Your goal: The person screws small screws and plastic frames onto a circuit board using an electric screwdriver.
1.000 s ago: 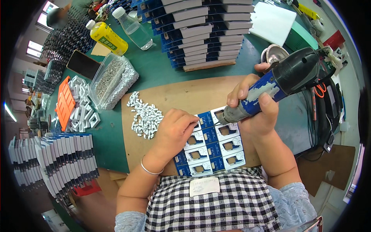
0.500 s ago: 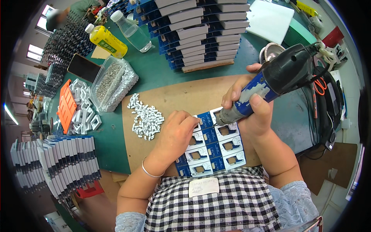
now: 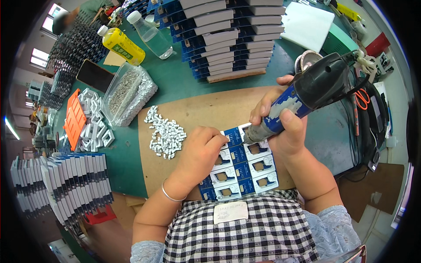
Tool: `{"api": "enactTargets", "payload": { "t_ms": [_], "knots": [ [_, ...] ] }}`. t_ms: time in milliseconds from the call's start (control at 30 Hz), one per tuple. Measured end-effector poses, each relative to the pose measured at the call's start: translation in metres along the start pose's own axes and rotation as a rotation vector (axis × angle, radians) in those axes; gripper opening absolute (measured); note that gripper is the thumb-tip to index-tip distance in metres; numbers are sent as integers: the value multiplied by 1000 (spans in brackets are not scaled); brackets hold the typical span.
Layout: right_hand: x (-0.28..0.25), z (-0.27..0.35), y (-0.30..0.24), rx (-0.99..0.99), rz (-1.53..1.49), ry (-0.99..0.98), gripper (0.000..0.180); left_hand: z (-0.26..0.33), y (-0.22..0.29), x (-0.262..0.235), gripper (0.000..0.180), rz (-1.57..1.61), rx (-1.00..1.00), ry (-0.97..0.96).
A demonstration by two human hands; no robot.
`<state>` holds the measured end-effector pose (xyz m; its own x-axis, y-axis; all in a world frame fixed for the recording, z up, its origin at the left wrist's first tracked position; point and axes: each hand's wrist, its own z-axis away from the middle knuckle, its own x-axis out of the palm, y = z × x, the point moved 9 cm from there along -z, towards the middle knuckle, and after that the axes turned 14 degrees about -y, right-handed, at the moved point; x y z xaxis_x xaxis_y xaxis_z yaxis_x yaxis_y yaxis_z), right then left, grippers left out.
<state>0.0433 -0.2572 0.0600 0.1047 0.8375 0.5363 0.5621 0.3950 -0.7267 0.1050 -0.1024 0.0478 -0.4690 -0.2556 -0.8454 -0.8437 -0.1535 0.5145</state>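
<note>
In front of me lies a blue circuit board panel [image 3: 242, 172] with white plastic frames in two columns. My right hand [image 3: 285, 125] is wrapped round a blue and black electric screwdriver [image 3: 302, 94], held slanted. Its grey nose is down at the top frame of the panel's right column; the tip and any screw under it are too small to make out. My left hand [image 3: 203, 151] is closed, fingers bent together, gripping the panel's upper left part. Whether a small part is between those fingertips is hidden. A heap of small white plastic pieces [image 3: 168, 137] lies left of that hand.
The panel rests on a brown board [image 3: 210, 103] on the green table. A tall stack of similar panels [image 3: 219, 39] stands behind. At left are a clear tub of screws [image 3: 125, 94], white frames [image 3: 94, 118], an orange tray [image 3: 75, 120] and two bottles [image 3: 123, 46].
My right hand and the screwdriver have shifted slightly left and down. My left hand keeps its place on the panel, which looks unmoved.
</note>
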Motion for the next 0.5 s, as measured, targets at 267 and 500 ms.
{"api": "enactTargets", "payload": {
  "t_ms": [267, 500],
  "knots": [
    [-1, 1, 1, 23, 16, 12, 60, 2, -1, -2, 19, -54, 22, 17],
    [2, 0, 0, 12, 9, -4, 59, 4, 8, -2, 21, -141, 64, 43]
  ]
}}
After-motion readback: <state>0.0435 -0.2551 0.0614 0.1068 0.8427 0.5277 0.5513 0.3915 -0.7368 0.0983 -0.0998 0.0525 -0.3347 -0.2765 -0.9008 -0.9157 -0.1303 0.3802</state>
